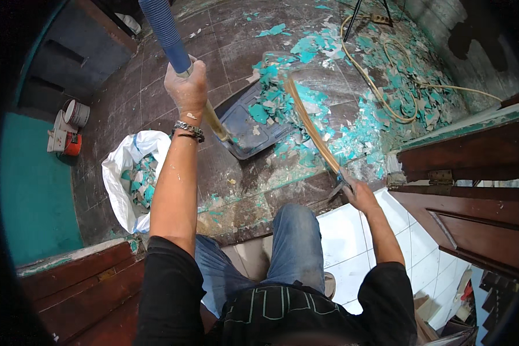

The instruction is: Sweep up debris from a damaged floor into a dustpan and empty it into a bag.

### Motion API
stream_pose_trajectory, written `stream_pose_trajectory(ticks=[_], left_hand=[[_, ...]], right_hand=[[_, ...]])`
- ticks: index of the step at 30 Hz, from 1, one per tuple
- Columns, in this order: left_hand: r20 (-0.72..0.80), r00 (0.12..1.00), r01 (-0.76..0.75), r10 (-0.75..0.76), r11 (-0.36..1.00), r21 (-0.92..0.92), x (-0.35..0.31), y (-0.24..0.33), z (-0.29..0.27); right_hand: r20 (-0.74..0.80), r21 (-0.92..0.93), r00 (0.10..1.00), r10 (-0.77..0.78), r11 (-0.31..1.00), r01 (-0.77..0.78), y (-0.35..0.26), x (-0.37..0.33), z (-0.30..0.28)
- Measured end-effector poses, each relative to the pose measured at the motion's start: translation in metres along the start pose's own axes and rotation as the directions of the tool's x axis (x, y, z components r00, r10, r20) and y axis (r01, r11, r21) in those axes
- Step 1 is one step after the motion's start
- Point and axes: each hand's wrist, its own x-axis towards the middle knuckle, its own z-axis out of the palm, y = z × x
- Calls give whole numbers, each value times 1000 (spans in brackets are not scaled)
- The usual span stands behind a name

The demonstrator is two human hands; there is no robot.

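My left hand (186, 86) is wrapped round the long handle of a dark dustpan (249, 134), just below its ribbed blue grip (166, 32). The pan lies tilted on the dusty floor, with turquoise paint flakes (262, 111) heaped at its right side. In my right hand (361, 194) is a stick broom (311, 130), held at its bound end. Its thin tan sticks reach up to the flakes beside the pan; the tips are blurred. Left of the pan stands a white sack (116, 190) partly filled with paint chips.
More flakes litter the floor towards the right wall, where a yellowish hose (380, 98) lies curled. Black stand legs (354, 20) rise at the far right. Several buckets (75, 115) sit at the left. A raised sill (242, 216) and wooden doors (467, 219) border white tiles (346, 242).
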Motion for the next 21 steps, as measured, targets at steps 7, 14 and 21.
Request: stream_pose_trajectory(ticks=[7,14,21], left_hand=[[51,998,-47,47,999,-5,31,45,-33],[178,968,-214,178,954,209,43,41,-41],[291,927,-312,239,920,238,47,54,21]], right_hand=[[-140,28,988,70,997,-67,-11,-31,-33],[-239,87,938,250,968,-235,-7,-69,-49],[26,-87,983,179,980,-177,-15,-57,0]])
